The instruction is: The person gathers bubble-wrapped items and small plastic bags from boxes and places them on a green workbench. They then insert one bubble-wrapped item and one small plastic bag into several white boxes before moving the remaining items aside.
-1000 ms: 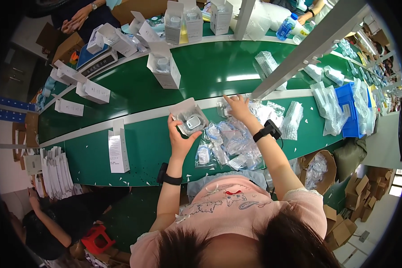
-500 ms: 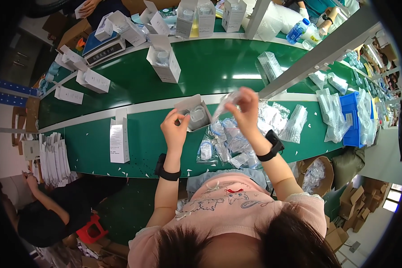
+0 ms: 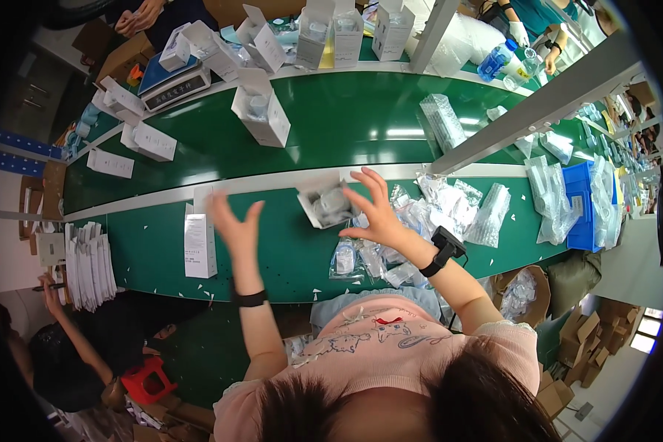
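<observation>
An open white box point(image 3: 321, 215) with a clear plastic part inside sits on the green bench in front of me, smeared by motion. My right hand point(image 3: 379, 217) is at the box's right side, fingers apart; whether the fingertips touch it I cannot tell. To the left, my left hand point(image 3: 236, 228) is spread and blurred, holding nothing. Beside it a white box with printed panels point(image 3: 200, 247) stands upright. Under and beyond my right hand lies a pile of small clear bags point(image 3: 401, 254) with white and blue parts.
A raised green shelf point(image 3: 346, 110) runs behind, bearing another open white box point(image 3: 261, 118). A grey post point(image 3: 538, 99) slants across the right. Bubble-wrap sleeves point(image 3: 488, 215) and a blue bin point(image 3: 580, 202) stand right. Folded white cartons point(image 3: 90, 265) are at far left. Other people work nearby.
My left hand has left the open box and swung left, opening. My right hand has come down to the box; the clear bag it held no longer shows in it.
</observation>
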Available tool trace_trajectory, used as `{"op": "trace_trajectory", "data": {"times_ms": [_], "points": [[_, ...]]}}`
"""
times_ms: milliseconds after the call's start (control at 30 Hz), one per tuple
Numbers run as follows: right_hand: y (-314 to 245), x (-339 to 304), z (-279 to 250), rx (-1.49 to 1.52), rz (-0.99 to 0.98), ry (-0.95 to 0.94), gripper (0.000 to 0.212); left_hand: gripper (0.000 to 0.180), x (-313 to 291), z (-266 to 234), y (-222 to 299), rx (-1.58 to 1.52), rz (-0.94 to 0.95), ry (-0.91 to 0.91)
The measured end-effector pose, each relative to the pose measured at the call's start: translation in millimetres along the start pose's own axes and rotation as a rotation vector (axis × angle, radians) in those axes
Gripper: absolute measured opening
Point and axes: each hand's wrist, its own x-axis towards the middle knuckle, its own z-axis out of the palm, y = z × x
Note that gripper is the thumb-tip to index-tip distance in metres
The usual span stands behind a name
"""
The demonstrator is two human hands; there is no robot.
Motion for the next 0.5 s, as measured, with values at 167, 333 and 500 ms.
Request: {"op": "trace_trajectory", "data": {"times_ms": [167, 333, 500], "points": [[30.3, -14.7, 40.7, 0.384, 0.256, -0.062, 0.09, 0.096, -9.5, -50.0, -107.6, 0.957, -0.395, -0.199], [74.1, 20.9, 44.7, 0.669, 0.492, 0.006, 0.089, 0.106, -37.5, -27.2, -81.1, 0.716, -0.593, -0.425], [145.4, 85.7, 42.9, 0.556, 0.515, 0.233, 0.087, 0.106, -78.0, 13.9, 54.6, 0.5, -0.366, -0.753]]}}
